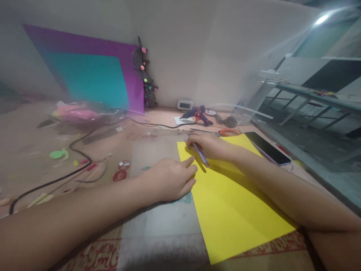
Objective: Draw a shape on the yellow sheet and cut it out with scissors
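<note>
A sheet of yellow paper (pixel 231 210) lies slantwise in front of me. My right hand (pixel 211 145) is closed around a purplish pen (pixel 200 155) over the sheet's upper left part; whether the tip touches the paper is hidden by my fingers. Resting at the sheet's left edge is my left hand (pixel 173 178), its fingers apart and slightly bent, with nothing held in them. Under the paper and my left hand spreads a greyish-white board (pixel 158 222). Just beyond my right hand are orange-handled scissors or pliers (pixel 229 131).
At the back stand a glue gun (pixel 197 114), a small digital clock (pixel 185 104) and a twine bundle (pixel 226 121). A phone (pixel 267 148) lies right. Leftward are a black cord (pixel 80 150), scraps and a clear bag (pixel 84 112). Purple and teal sheets (pixel 93 75) lean on the wall.
</note>
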